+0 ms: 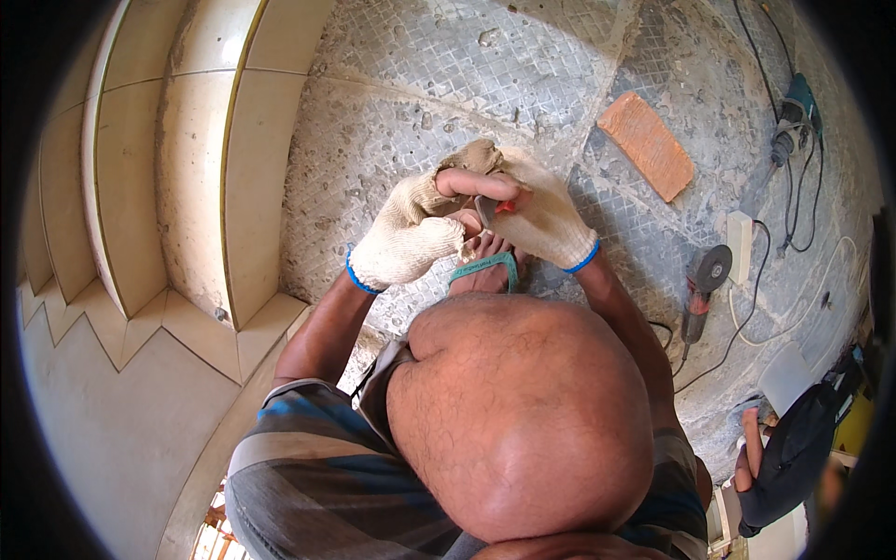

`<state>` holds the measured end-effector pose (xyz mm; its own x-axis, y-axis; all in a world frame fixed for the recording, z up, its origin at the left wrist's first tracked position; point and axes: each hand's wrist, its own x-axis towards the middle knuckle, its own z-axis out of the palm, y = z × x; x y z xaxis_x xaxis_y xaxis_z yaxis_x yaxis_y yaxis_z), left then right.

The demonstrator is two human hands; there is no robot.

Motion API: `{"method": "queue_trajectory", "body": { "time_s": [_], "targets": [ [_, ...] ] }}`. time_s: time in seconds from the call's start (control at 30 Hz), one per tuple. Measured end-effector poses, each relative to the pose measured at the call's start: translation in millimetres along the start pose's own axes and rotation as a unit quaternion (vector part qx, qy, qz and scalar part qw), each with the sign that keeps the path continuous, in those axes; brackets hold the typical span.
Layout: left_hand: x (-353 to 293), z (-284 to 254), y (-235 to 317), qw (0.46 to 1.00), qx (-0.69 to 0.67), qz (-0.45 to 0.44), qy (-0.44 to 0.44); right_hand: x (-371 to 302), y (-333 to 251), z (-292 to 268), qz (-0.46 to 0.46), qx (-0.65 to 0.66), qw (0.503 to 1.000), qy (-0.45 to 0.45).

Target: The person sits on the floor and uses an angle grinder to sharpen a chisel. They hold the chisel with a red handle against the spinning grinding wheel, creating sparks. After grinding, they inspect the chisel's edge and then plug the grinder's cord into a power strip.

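Both my hands meet above my foot, in cream knit gloves with blue cuffs and bared fingertips. My left hand (415,224) is closed, its fingers curled toward the right hand around something I cannot make out. My right hand (541,205) is closed too, pinching a small red piece (506,205). Beside that piece a thin grey blade-like part (485,209) shows between the hands. Fingers cover most of this small object, so its kind is unclear. Just below the hands is my foot in a sandal with a green strap (483,271).
An orange brick (646,147) lies on the rough grey floor to the right. Past it are a drill (791,121), a white power strip (739,247), an angle grinder (700,289) and loose cords. Tiled steps (196,168) rise at left. Another person's dark-clothed body (793,476) is at lower right.
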<state>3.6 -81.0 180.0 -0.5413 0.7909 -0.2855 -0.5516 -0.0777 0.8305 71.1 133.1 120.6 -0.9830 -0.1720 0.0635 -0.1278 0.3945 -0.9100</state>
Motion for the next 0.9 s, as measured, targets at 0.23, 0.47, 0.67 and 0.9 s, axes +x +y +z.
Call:
{"method": "queue_trajectory", "body": {
  "time_s": [0.23, 0.47, 0.67, 0.9],
  "targets": [
    [-2, -1, 0, 0.999, 0.007, -0.038, 0.013, 1, 3, 1, -0.018, 0.006, 1.000, -0.006],
    [-3, -10, -16, 1.000, -0.011, 0.008, -0.027, 5, -1, -1, -0.069, -0.052, 0.995, 0.050],
    [-2, -13, -12, 0.999, -0.016, 0.017, -0.042, 5, -8, -11, -0.064, -0.116, 0.989, 0.072],
    [3, 19, -7, 0.990, 0.042, 0.094, 0.098, 6, -20, -18, 0.032, -0.145, 0.982, 0.120]
  ]
}}
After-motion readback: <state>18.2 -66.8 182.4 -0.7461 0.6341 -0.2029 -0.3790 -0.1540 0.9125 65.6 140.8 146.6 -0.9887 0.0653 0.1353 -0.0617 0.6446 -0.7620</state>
